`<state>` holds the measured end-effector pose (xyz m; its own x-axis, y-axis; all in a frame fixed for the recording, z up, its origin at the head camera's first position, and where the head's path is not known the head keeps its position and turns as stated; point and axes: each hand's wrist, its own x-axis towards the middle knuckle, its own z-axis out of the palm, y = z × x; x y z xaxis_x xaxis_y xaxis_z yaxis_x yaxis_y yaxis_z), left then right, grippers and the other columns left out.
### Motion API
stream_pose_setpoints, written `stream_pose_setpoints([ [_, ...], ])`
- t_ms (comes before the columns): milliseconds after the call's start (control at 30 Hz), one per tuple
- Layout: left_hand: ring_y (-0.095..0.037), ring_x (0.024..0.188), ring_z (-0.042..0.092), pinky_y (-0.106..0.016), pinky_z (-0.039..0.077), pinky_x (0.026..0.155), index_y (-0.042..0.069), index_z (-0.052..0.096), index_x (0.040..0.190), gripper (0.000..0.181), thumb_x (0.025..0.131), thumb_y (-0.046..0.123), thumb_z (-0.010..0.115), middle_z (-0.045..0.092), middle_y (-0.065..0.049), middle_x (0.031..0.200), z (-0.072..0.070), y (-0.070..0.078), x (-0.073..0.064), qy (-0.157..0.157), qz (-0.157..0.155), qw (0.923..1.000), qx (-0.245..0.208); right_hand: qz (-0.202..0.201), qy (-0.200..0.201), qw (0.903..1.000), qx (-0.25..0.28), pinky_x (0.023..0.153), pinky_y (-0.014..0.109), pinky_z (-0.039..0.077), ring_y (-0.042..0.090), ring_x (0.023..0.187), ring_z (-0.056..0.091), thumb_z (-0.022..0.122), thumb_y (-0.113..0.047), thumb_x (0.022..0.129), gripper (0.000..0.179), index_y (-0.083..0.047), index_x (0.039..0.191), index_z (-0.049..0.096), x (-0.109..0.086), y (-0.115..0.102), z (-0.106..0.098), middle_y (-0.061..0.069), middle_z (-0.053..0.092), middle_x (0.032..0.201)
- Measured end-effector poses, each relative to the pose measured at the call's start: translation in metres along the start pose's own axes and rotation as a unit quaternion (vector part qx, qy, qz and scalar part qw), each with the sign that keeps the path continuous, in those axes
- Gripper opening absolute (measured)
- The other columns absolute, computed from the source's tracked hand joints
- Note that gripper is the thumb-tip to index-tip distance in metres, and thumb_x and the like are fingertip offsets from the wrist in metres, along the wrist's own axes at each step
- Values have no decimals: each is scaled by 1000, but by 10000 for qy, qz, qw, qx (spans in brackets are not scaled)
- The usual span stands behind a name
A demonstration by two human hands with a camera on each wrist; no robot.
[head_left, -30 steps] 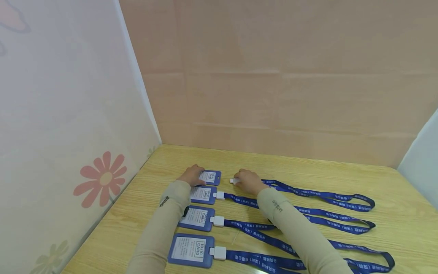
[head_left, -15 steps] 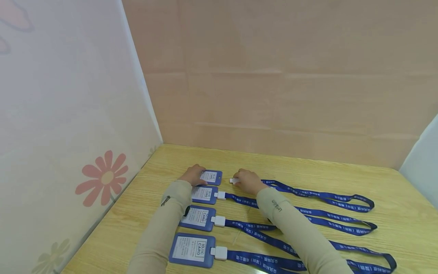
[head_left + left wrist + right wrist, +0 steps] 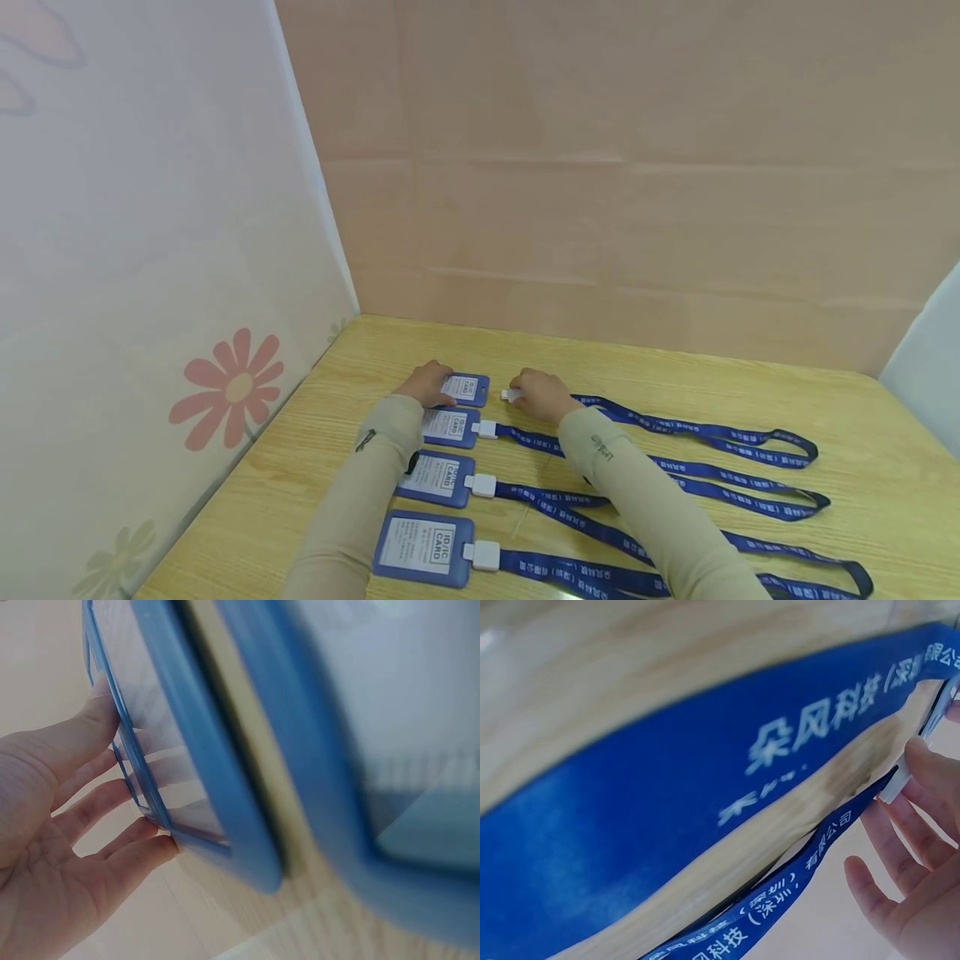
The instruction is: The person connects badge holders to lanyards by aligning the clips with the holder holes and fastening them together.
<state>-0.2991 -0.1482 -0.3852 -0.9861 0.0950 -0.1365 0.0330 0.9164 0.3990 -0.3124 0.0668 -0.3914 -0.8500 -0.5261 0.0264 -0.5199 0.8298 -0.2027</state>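
At the far end of a row of blue ID card holders, my left hand [image 3: 426, 383] grips the left end of the farthest holder [image 3: 467, 389]. In the left wrist view its thumb and fingers [image 3: 97, 712] lie along the edges of that holder [image 3: 191, 750]. My right hand [image 3: 542, 393] pinches the white clip [image 3: 511, 395] of a blue lanyard [image 3: 675, 427] with pale printed lettering. The clip points left at the slot end of the holder, a small gap apart. In the right wrist view the lanyard [image 3: 667, 780] crosses close to the camera, and the fingers partly hide the clip [image 3: 895, 785].
Nearer on the wooden table [image 3: 420, 337] lie several holders with lanyards attached: one just below [image 3: 450, 427], another in the middle [image 3: 437, 477], and the nearest [image 3: 424, 548]. Their lanyards run right, partly under my right sleeve [image 3: 660, 508]. A flower-printed wall covering [image 3: 225, 208] borders the left.
My right hand has moved slightly left with the clip, narrowing the gap to the far holder. My left hand keeps its grip. The head view has shifted a little.
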Motion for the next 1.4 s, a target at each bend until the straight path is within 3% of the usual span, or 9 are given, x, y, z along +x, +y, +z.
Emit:
stream_pose_setpoints([
  [567, -32, 122, 49, -45, 38, 107, 5, 49, 134, 62, 79, 21, 74, 51, -15, 132, 2, 2, 2, -8, -45, 10000, 12, 73, 12, 9999, -86, 90, 38, 51, 24, 101, 63, 65, -17, 87, 28, -7, 112, 65, 3, -2, 3, 9, 66, 108],
  [800, -31, 121, 50, -45, 38, 107, 6, 49, 133, 61, 80, 22, 74, 52, -14, 131, 4, 0, 4, 10, -31, 10000, 49, 249, -64, 9995, 182, 95, 41, 49, 26, 108, 61, 65, -18, 87, 34, -9, 119, 59, 5, -5, 2, 10, 65, 117],
  [1033, -31, 120, 50, -46, 38, 106, 7, 49, 133, 62, 79, 22, 74, 52, -13, 131, 5, 0, 5, 17, -91, 10000, 13, 253, -29, 9994, 230, 84, 36, 52, 17, 83, 58, 67, -17, 86, 18, -15, 102, 59, 6, -6, 3, 7, 68, 105],
  [1400, -31, 122, 49, -45, 38, 107, 5, 49, 134, 61, 80, 21, 73, 51, -14, 132, 3, 2, 3, 3, -37, 10000, -12, 164, -33, 9997, 159, 83, 36, 52, 16, 83, 58, 67, -18, 86, 14, -15, 98, 60, 7, -8, 3, 5, 68, 105],
])
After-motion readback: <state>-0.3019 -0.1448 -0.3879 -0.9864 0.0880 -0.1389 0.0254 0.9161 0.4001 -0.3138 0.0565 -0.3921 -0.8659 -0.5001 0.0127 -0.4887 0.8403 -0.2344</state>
